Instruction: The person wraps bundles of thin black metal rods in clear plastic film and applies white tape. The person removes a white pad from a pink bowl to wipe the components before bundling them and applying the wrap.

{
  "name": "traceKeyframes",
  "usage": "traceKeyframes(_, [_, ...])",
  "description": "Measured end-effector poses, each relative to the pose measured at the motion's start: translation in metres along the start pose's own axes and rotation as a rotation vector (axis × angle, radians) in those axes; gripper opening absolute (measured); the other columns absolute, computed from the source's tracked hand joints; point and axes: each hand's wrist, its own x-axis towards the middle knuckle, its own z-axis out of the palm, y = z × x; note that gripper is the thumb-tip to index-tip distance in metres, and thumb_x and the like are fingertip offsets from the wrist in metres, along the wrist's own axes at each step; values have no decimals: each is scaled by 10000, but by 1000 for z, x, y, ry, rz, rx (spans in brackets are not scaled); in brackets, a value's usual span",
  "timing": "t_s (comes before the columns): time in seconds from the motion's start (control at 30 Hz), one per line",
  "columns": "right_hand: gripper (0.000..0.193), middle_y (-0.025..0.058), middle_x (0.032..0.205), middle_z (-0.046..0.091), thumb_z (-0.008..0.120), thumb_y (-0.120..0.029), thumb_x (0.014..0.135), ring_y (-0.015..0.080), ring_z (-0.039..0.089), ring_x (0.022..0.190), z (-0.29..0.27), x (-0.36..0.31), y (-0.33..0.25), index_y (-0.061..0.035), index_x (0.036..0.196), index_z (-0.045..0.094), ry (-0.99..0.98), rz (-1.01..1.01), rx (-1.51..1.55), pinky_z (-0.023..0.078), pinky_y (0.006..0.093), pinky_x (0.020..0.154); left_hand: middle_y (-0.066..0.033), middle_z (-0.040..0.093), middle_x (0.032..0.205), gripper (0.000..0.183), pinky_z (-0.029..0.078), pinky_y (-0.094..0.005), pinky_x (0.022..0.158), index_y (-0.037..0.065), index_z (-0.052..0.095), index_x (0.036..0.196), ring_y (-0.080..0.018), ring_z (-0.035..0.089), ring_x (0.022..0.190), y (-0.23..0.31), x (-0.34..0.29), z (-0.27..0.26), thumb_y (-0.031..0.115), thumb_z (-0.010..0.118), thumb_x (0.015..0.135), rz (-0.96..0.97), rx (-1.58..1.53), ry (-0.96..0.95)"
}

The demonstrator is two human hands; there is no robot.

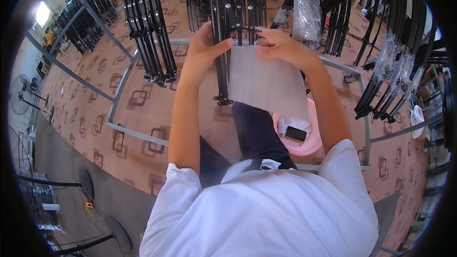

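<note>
In front of me hangs a bundle of black metal tubes [222, 78] with bolted joints. My left hand [205, 50] is closed round these tubes, its thumb across the front and its other fingers mostly hidden behind. The thumb tip lies by the upper left corner of a translucent whitish sheet [266, 78], perhaps thin foam or plastic. My right hand [283, 47] pinches the sheet's upper edge between thumb and bent fingers. Blurred in its lower part, the sheet hangs down over my leg towards a pink basin [312, 147].
A black phone [296, 133] lies in the basin on white material. Grey metal rails [138, 134] frame the patterned floor around me. More black tube bundles [151, 43] hang to the left; wrapped ones [381, 85] hang to the right. A fan [21, 94] stands far left.
</note>
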Motion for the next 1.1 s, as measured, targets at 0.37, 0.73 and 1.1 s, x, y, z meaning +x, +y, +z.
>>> traceKeyframes(0.37, [624,65,858,558,615,-154,713,95,506,739,1,23,25,1,1245,326,135,73,-106,408,209,679,-82,605,881,289,427,-272,741,-1,554,912,-142,559,755,9,5,-28,86,664,660,-253,80,-58])
traceKeyframes(0.73, [136,24,634,493,548,-112,743,80,454,622,2,-3,5,15,792,553,-21,-238,-469,380,234,586,-151,605,870,330,464,-282,667,-10,532,917,-186,574,710,-16,16,-37,54,679,629,-227,-98,-134])
traceKeyframes(1.1, [131,21,979,446,595,-104,753,97,469,848,39,21,34,7,815,568,172,-375,74,386,221,723,-79,587,913,278,475,-250,704,38,483,1033,-134,576,796,-19,15,-18,103,581,782,-153,-316,-53])
